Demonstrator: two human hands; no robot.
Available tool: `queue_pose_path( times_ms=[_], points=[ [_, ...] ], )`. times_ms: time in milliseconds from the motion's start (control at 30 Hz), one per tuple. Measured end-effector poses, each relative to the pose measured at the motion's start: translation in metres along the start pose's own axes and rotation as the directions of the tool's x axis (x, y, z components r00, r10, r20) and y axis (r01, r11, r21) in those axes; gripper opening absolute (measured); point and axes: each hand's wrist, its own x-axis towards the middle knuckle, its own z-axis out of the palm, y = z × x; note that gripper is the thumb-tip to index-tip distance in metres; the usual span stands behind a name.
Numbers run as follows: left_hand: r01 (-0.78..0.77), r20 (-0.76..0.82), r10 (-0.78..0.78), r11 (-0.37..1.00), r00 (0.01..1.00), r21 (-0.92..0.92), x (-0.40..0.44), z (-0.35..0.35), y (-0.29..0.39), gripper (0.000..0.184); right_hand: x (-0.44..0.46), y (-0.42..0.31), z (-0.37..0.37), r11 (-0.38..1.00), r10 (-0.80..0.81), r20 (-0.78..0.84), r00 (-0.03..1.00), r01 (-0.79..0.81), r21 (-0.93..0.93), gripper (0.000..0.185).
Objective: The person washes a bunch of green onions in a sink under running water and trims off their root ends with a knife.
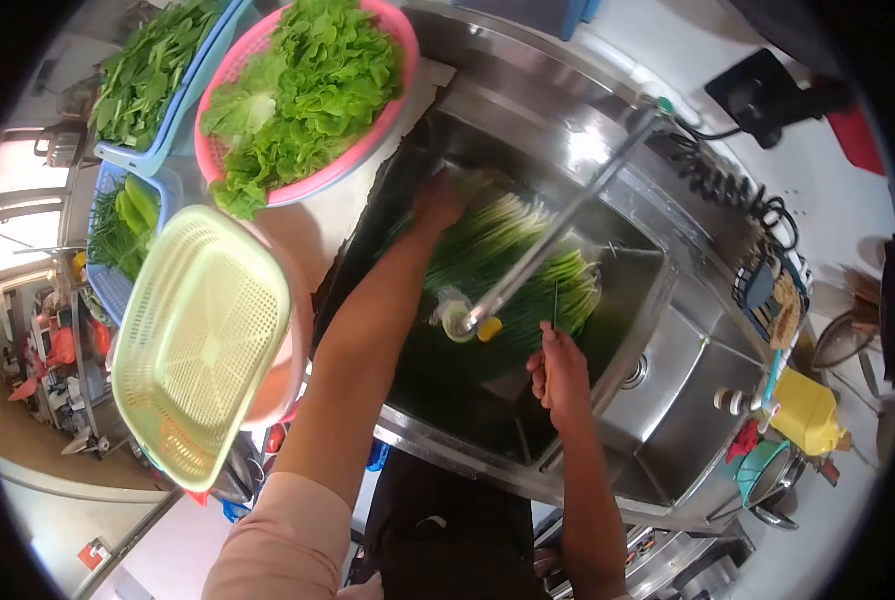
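Note:
A large bunch of green onions (512, 225) lies in the left basin of the steel sink (427, 425), white ends toward the back and right. At the basin's far left, my left hand (437, 203) reaches down beside the onions; it is dim and its fingers are hard to make out. My right hand (564, 375) is closed around the handle of what looks like a knife (555, 303), its thin blade pointing up and away over the green onions. A long metal faucet (577, 208) crosses above them, and its spout end hides part of the leaves.
On the left stand a pink colander (405, 60) of lettuce, a pale green basket (202, 320), a blue basket (172, 190) with green vegetables and a blue tray (137, 155) of leafy greens. The right basin (672, 385) has a drain. A yellow jug (805, 412) stands at the far right.

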Motion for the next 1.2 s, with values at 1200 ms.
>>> queue_pose_path(
  times_ms=[1200],
  points=[
    [0.0,0.727,0.406,0.873,0.555,-0.487,0.009,0.014,0.051,0.039,0.209,0.006,0.035,0.841,-0.105,-0.235,0.966,0.213,0.497,0.028]
  ],
)
